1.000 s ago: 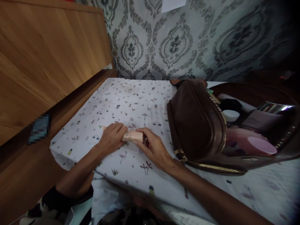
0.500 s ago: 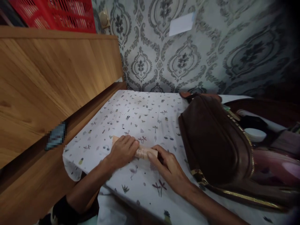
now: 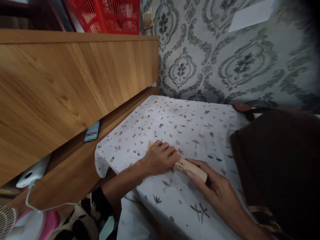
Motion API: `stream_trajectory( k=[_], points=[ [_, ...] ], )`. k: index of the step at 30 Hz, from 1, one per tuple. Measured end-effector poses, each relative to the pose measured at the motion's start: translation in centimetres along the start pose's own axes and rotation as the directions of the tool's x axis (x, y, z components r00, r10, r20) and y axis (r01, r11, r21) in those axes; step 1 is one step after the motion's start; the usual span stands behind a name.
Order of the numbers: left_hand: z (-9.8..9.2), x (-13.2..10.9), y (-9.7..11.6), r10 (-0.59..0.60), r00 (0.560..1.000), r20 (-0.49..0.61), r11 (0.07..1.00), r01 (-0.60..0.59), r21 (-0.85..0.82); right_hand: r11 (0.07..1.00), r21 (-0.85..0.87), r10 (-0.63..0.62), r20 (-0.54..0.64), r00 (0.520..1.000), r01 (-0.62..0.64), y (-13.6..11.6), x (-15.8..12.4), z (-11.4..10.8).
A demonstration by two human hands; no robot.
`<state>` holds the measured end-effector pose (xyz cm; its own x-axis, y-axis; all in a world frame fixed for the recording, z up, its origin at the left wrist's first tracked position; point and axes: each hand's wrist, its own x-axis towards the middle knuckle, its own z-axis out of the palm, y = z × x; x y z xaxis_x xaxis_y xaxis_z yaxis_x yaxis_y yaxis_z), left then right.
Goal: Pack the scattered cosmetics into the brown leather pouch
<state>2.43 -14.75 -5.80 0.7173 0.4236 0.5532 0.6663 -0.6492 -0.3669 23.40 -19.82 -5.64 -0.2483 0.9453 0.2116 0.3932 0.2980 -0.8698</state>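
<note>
A peach-beige cosmetic tube point(image 3: 193, 169) with small print lies just above the patterned cloth point(image 3: 172, 133), held in both hands. Wrapped over its left part is my left hand point(image 3: 162, 158), knuckles up; a pale corner of the tube pokes out beyond them. My right hand point(image 3: 215, 183) grips the right end, thumb on the near side and fingers behind. Much of the tube's left half is hidden under my left fingers. To the right of my right hand stands a dark brown bag point(image 3: 277, 160), dim and partly cut off.
A wooden cabinet point(image 3: 75, 83) rises along the left, with a red plastic basket point(image 3: 122, 16) on top. Patterned wallpaper point(image 3: 185, 66) closes off the back. At lower left are a white power strip point(image 3: 35, 171) with a cord and a pink tub point(image 3: 53, 220).
The view has swung left, so cloth, bag and hands sit farther right in the picture. Both hands keep hold of the tube, whose right end now tilts lower in the picture.
</note>
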Motion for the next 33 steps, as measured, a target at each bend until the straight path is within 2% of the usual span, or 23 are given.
stream_trajectory(
  k=[2, 6, 8, 16, 19, 22, 27, 33],
  points=[
    [0.1, -0.2, -0.5, -0.028, 0.999, 0.045, 1.0, 0.028, -0.009, 1.0, -0.007, -0.021, -0.062, 0.998, 0.02, -0.2, 0.1, -0.2],
    [0.2, -0.4, -1.3, -0.102, 0.995, -0.008, 0.995, 0.102, 0.014, 0.999, -0.035, -0.018, -0.145, 0.989, 0.013, -0.7, 0.6, -0.9],
    [0.2, -0.5, -1.5, -0.121, 0.993, -0.006, 0.992, 0.121, 0.021, 0.999, -0.035, 0.011, -0.139, 0.99, -0.016, -0.7, 0.9, -1.1],
    [0.3, -0.7, -1.3, -0.118, 0.986, 0.118, 0.993, 0.119, 0.0, 0.984, 0.099, 0.153, -0.079, 0.985, -0.145, -0.4, 1.0, -0.7],
    [0.3, -0.8, -1.3, -0.125, 0.984, 0.127, 0.992, 0.126, 0.0, 0.975, 0.131, 0.191, -0.098, 0.977, -0.178, -0.5, 1.0, -0.7],
    [0.3, -0.7, -1.3, -0.137, 0.983, 0.123, 0.99, 0.139, -0.002, 0.97, 0.152, 0.212, -0.146, 0.966, -0.19, -0.4, 1.0, -0.7],
    [0.1, -0.7, -1.1, -0.178, 0.966, 0.189, 0.984, 0.18, 0.005, 0.963, 0.183, 0.233, -0.2, 0.952, -0.197, 0.4, 1.0, -0.9],
    [0.0, -0.6, -0.9, -0.2, 0.967, 0.158, 0.976, 0.211, -0.058, 0.965, 0.221, 0.191, -0.206, 0.96, -0.145, 0.6, 0.8, -0.7]
  ],
)
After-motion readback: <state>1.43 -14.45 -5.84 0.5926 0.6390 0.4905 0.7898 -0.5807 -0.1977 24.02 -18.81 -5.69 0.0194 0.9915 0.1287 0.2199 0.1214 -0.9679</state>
